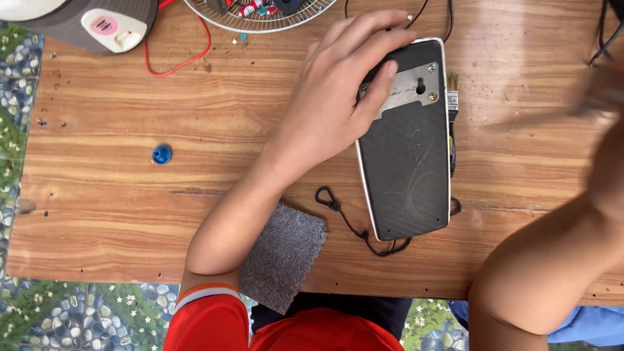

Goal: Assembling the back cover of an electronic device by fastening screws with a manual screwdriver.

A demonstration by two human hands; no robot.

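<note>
My left hand (338, 97) rests on the upper left edge of a black oblong device (406, 162) with a white rim, lying flat on the wooden table (130, 214). The thumb presses a grey metal plate (406, 91) held by screws near the device's top. My right hand (608, 97) is a blur at the right edge, raised above the table; what it holds, if anything, I cannot make out. My right forearm crosses the lower right corner. A black cord (354, 227) loops out from under the device's lower end.
A grey cloth (283, 257) hangs over the table's near edge. A small blue cap (162, 154) lies to the left. A fan grille (260, 16), a grey fan base (97, 26) and a red wire (188, 58) sit at the far edge. A brush (452, 94) lies beside the device.
</note>
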